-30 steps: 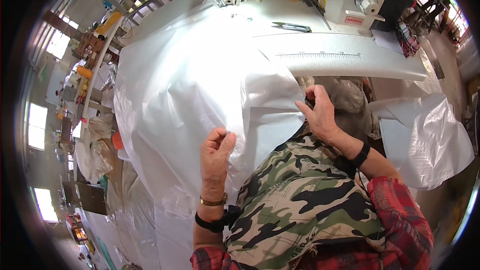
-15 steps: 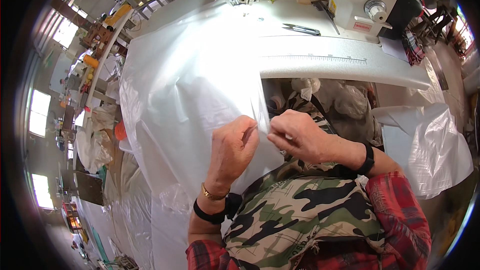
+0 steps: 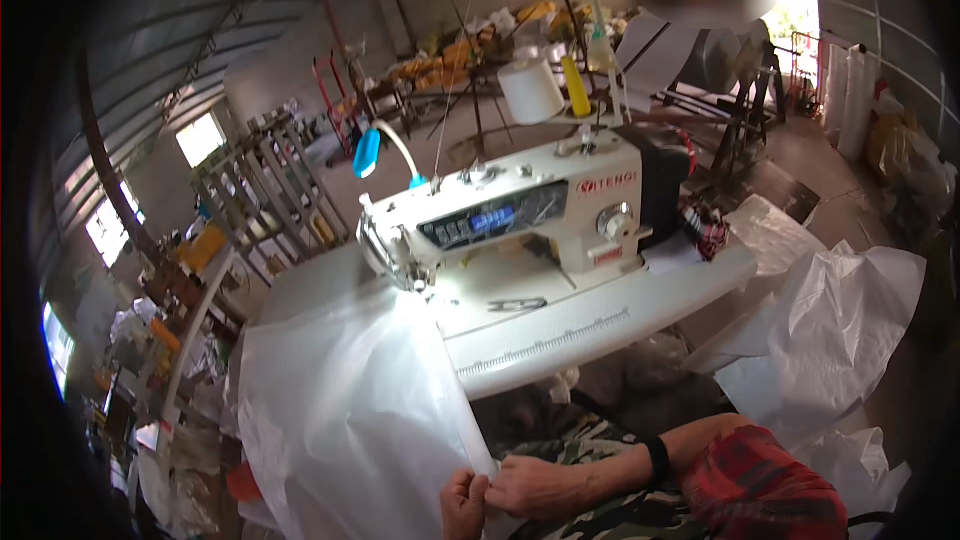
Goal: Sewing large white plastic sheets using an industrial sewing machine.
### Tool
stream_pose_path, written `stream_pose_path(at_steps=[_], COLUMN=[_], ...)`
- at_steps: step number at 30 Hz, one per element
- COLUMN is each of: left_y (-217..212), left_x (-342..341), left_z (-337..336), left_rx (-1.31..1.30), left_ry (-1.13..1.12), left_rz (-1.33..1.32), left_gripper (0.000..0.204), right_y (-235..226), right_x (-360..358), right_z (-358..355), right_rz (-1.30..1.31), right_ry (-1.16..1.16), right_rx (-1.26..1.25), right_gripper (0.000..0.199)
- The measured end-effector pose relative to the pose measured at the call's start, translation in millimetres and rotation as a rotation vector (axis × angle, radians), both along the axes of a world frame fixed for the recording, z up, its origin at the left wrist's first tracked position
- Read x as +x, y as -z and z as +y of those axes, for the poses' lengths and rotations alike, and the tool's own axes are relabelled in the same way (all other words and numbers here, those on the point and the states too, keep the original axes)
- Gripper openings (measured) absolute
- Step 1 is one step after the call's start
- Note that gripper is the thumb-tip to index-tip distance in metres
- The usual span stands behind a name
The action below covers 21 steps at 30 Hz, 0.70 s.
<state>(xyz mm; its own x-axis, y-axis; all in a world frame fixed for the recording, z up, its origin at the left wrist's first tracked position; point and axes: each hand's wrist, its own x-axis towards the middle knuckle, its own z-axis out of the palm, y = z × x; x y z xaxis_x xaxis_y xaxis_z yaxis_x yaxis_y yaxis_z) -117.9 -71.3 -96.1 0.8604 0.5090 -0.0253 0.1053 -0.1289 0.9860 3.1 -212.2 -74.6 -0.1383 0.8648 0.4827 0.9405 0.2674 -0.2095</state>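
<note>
A translucent white plastic sheet (image 3: 330, 410) lies over the left of the sewing table and hangs down toward me. Its far end lies beneath the lit needle area of a white sewing machine (image 3: 520, 210). At the bottom, my left hand (image 3: 463, 506) is closed on the sheet's right edge, partly cut off by the picture's rim. My right hand (image 3: 522, 487), a black band at its wrist, is closed beside it with fingers pinching the same edge. The hands almost touch. The fingertips are small and somewhat blurred.
Thread snips (image 3: 517, 305) lie on the machine bed. A white thread cone (image 3: 531, 92) stands behind the machine, near a small blue lamp (image 3: 367, 152). More white plastic sheeting (image 3: 835, 325) hangs at the right. A rack (image 3: 270, 190) stands at the far left.
My view has tilted up toward the room, so the machine and both hands sit lower in the picture. Both hands have come closer together on the sheet's edge.
</note>
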Motion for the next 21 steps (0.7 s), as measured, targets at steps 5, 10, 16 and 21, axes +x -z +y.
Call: stream_pose_path(at_steps=[5,10,16,21], left_y=[-3,-38,-144,-106], left_x=[-12,-22,11,4], left_z=[7,22,28,38], left_rx=[-0.026,0.277,0.842,0.993], left_ry=[-0.001,-0.076,0.243,0.381], left_rz=[-0.092,-0.059,0.046,0.104], left_gripper=[0.017,0.019,0.016,0.008], right_y=[30,77,188,156], right_x=[19,36,0,-23], right_z=[10,77,205,190], right_rz=[0.587,1.160,0.345,0.635], right_ry=[-0.035,0.612,-0.290,-0.159], right_rx=[0.004,-0.020,-0.045,-0.210], right_gripper=[0.018,0.028,0.036,0.037])
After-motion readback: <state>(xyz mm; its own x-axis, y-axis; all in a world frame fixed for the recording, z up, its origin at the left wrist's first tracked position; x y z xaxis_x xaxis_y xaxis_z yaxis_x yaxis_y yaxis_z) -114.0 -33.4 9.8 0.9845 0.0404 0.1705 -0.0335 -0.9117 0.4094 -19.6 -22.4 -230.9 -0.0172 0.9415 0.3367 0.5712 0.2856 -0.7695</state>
